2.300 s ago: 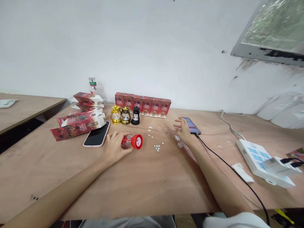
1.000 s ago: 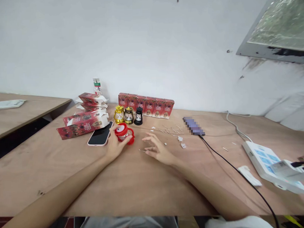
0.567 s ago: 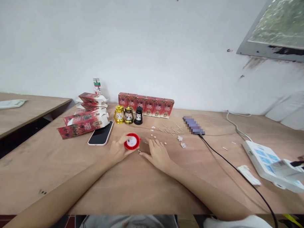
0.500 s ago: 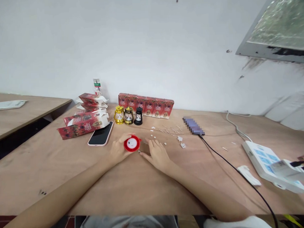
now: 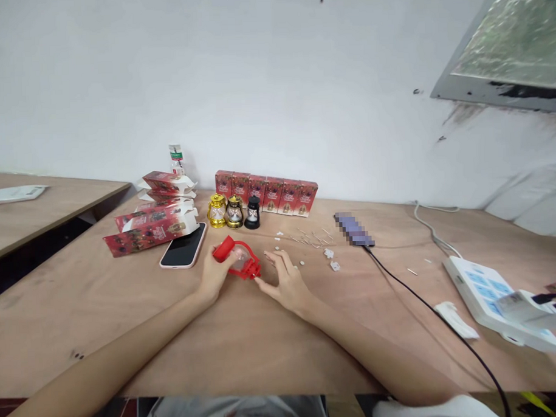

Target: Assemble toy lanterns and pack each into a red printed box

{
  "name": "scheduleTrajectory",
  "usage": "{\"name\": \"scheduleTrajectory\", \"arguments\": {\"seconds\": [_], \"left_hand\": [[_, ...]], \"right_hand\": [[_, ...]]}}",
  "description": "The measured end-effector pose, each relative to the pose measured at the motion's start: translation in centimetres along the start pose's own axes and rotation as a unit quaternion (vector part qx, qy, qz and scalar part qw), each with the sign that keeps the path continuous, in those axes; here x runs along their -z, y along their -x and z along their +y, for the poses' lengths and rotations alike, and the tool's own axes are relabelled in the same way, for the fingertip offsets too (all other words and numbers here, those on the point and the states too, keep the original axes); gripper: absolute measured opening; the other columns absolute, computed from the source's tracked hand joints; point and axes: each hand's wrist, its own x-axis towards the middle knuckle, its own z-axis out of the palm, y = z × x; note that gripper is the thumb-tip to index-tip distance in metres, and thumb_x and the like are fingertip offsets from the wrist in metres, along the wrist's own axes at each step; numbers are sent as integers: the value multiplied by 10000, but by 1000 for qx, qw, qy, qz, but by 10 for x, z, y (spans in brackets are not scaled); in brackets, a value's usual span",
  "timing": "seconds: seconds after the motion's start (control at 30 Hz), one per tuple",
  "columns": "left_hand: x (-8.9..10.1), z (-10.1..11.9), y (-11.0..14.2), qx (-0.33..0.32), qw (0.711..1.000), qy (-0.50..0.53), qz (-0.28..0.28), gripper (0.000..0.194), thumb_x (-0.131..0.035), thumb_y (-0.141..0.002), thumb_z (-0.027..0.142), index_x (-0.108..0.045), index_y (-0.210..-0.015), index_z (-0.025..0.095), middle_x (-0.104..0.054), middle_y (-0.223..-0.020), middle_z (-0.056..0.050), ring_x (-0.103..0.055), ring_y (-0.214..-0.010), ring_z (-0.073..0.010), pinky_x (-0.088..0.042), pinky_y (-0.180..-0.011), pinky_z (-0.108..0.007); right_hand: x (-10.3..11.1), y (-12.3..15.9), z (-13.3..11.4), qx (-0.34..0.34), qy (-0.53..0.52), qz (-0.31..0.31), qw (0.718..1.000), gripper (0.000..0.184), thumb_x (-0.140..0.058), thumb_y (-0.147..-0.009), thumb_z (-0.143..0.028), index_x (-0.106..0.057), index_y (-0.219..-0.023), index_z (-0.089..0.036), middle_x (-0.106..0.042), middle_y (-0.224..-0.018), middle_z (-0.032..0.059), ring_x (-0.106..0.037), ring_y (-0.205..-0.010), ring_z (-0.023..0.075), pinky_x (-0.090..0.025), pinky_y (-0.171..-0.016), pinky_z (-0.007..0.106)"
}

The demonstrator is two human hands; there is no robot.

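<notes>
My left hand is closed around a small red lantern with a clear globe. The lantern lies tilted on its side, its base toward my left palm and its top pointing right. Close by on the right is my right hand, fingers spread apart and the thumb tip at the lantern's top; whether it touches cannot be made out. Behind them stand a gold lantern, a bronze-coloured lantern and a black lantern, all upright.
Several red boxes stand in a row by the wall. Opened boxes overlap a phone on the left. Thin sticks and small white pieces lie right of my hands. Farther right are a cabled phone and a power strip.
My left hand has turned the lantern from base facing up to lying sideways, so its globe and top now show. My right hand's fingers have lifted and spread slightly.
</notes>
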Motion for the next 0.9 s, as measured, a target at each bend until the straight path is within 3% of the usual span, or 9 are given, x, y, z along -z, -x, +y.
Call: {"name": "scheduleTrajectory", "arguments": {"seconds": [0.07, 0.13, 0.63, 0.9], "left_hand": [[-2, 1, 1, 73, 995, 69, -9, 546, -763, -538, 512, -566, -880, 135, -648, -822, -45, -627, -746, -186, -530, -623, -294], [-3, 2, 2, 103, 988, 110, -22, 526, -769, -553, 491, -586, -890, 130, -656, -833, -49, -632, -737, -187, -540, -578, -286], [-4, 8, 5, 167, 972, 159, -35, 364, -751, -667, 343, -593, -914, 126, -684, -838, -63, -653, -727, -172, -582, -577, -291], [-4, 9, 6, 166, 972, 164, -35, 322, -733, -699, 302, -588, -918, 116, -681, -826, -66, -647, -711, -155, -589, -593, -282]], "right_hand": [[0, 0, 1, -1, 13, 4, 1000, 524, -576, -806, -342, -425, -1287, -199, -550, -1098, 131, -618, -977, 262, -561, -807, 403], [0, 0, 1, -2, 21, 8, 1000, 528, -577, -806, -350, -430, -1294, -211, -561, -1101, 125, -613, -994, 265, -552, -830, 410], [-3, 2, 6, 34, 46, 5, 998, 487, -548, -839, -370, -465, -1287, -199, -607, -1114, 128, -611, -1051, 264, -559, -840, 385], [-4, 2, 6, 78, 89, 62, 991, 451, -531, -849, -354, -488, -1241, -137, -637, -1067, 132, -649, -967, 228, -581, -749, 315]]}}
